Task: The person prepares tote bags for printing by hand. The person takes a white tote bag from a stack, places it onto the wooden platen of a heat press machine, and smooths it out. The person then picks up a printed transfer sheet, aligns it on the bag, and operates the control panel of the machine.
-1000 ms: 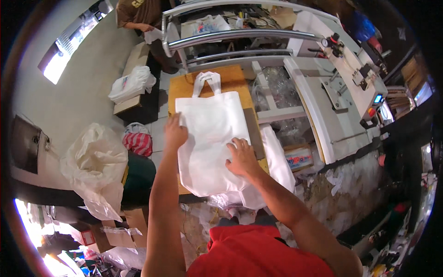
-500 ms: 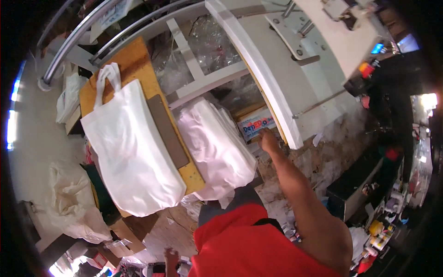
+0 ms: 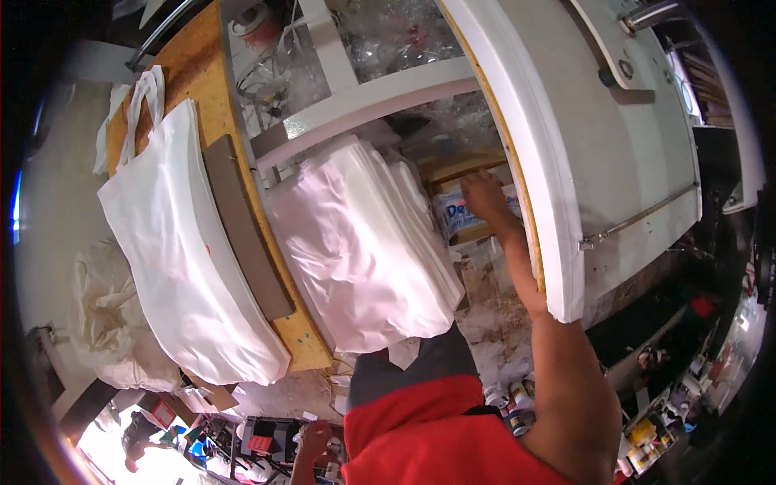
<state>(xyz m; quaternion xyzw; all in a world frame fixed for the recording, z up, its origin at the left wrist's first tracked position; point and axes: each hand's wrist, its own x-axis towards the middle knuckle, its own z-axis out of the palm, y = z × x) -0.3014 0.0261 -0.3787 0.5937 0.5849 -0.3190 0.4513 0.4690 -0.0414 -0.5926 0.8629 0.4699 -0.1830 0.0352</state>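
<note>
Bag (image 3: 186,250), white and of soft cloth, lay flat on a wooden board (image 3: 202,48) at the worker's left, its handles extended toward the far end; the flat lay presumably kept its broad face smooth and accessible. A thin brown panel (image 3: 242,230) showed beside the bag along its right edge, perhaps serving as a firm backing. Just right of the board, a stack (image 3: 347,242) of similar white cloth items lay with its layered edges roughly aligned, an arrangement that probably eased lifting 1 piece at a time; its support was hidden. The right hand (image 3: 483,196) was extended beneath a raised white press plate (image 3: 517,121), over a printed packet (image 3: 459,212) with blue lettering; the fingers were bent, but whether they gripped the packet or merely touched it could not be told. The left hand (image 3: 315,440) hung near the lower edge, well apart from the cloth; its grip could not be judged. Surface and room: a white frame beam (image 3: 372,109) crossed above the stack, with crumpled clear plastic (image 3: 396,40) beyond it. A cream sack (image 3: 113,307) slumped near the pale wall (image 3: 73,162), and scraps littered the worn floor (image 3: 489,279).
</note>
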